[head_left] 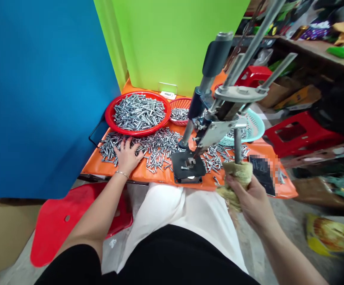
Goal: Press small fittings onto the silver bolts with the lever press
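Observation:
My left hand (128,156) lies on a loose pile of small silver bolt-like pieces (160,152), some with a ring-shaped end. Its fingers are spread; whether one of the pieces is under the fingertips I cannot tell. With my right hand (251,200) I grip the lever (237,144) of a hand press, where yellowish cloth (239,172) is wrapped around its end. The hand press (215,132) stands between my hands, its black base (179,168) on the table. On that base sits a small metal fixture (190,161); what it contains is too small to make out.
A red basin (109,114) heaped with similar pieces stands behind my left hand. Behind the press are a red basket (180,102) and a pale-blue basket (258,122). A dark phone-like slab (261,174) lies at the right. Blue and green panels (174,43) border the orange-covered table (96,164).

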The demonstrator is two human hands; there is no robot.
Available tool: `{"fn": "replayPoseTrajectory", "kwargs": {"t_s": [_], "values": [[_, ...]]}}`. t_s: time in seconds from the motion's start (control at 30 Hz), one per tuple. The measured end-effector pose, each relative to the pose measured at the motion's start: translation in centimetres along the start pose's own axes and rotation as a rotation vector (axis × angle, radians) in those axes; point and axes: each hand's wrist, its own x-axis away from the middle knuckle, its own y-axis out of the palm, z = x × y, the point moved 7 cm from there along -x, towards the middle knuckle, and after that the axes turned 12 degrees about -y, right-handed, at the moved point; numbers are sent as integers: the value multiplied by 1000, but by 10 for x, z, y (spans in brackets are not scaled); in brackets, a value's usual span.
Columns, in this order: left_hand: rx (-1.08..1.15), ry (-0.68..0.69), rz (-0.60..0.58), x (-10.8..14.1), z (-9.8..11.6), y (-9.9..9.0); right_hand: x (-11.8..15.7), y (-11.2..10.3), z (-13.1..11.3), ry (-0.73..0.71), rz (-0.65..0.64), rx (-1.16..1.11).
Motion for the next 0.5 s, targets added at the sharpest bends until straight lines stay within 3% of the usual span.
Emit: {"fn": "replayPoseTrajectory", "kwargs": {"t_s": [0.27, 0.5], "values": [[46, 251, -53, -38, -42, -2, -1, 5, 2, 22, 13, -25], [51, 194, -49, -68, -79, -12, -4, 8, 4, 21, 12, -39]]}}
